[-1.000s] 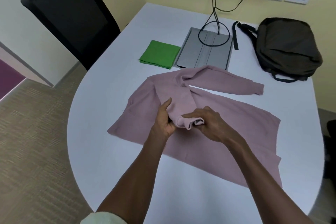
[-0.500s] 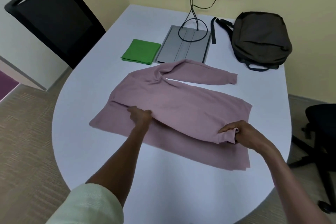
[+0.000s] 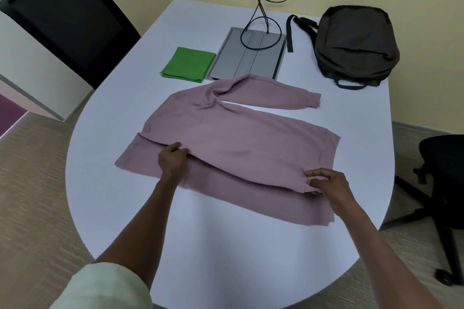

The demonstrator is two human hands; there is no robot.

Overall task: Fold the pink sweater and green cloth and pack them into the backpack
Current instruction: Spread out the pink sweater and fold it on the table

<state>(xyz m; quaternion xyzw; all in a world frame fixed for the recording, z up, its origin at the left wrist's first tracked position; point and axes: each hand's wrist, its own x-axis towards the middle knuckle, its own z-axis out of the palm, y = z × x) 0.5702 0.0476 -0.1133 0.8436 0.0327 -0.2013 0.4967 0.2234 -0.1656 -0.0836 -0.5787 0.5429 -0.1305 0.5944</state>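
Note:
The pink sweater lies spread across the white table. Its near sleeve is laid lengthwise along the body's front part; the far sleeve stretches to the right at the back. My left hand pinches the near sleeve close to the shoulder, fingers tucked under the fold. At the cuff end, my right hand curls its fingers round the sleeve. The green cloth sits folded in a square beyond the sweater. The dark backpack lies shut at the back right, straps to its left.
A grey floor-box panel with looped black cables lies between the cloth and the backpack. A black chair stands at the table's left, another chair at the right. Wall sockets are behind.
My hands, together at the sweater's middle a second ago, have drawn apart. The right hand pulled the cuff to the right, and the sleeve now lies stretched along the body.

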